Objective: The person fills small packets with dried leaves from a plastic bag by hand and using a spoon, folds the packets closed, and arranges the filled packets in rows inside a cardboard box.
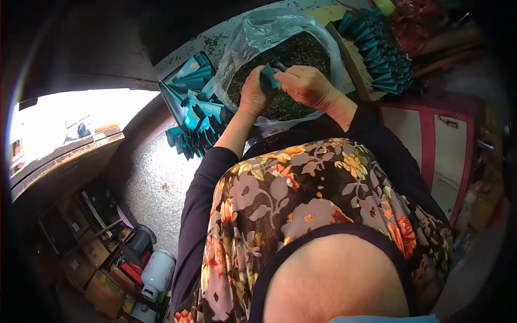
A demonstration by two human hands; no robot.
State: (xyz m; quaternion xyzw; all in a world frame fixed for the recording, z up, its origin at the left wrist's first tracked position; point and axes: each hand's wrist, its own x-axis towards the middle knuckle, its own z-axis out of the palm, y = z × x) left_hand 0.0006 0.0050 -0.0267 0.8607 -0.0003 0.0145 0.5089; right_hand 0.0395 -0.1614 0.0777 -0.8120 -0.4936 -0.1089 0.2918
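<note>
Over a clear plastic bag [333, 51] of dark loose leaf-like material [291, 107], my left hand [255, 92] holds a small teal packet [267, 77] upright between thumb and fingers. My right hand [306, 85] is closed just right of the packet, its fingertips at the packet's edge. Something small and greyish shows by those fingertips, too small to make out. Many teal folded packets [200, 116] lie in a pile left of the bag. More teal packets [377, 54] stand in rows in a box to the right.
A pink-framed white cabinet [450, 145] stands at the right. Red plastic [417, 24] lies at the upper right. On the lower left are a white gas cylinder [158, 273] and several boxes [102, 290]. A wooden ledge [70, 159] runs along the bright opening.
</note>
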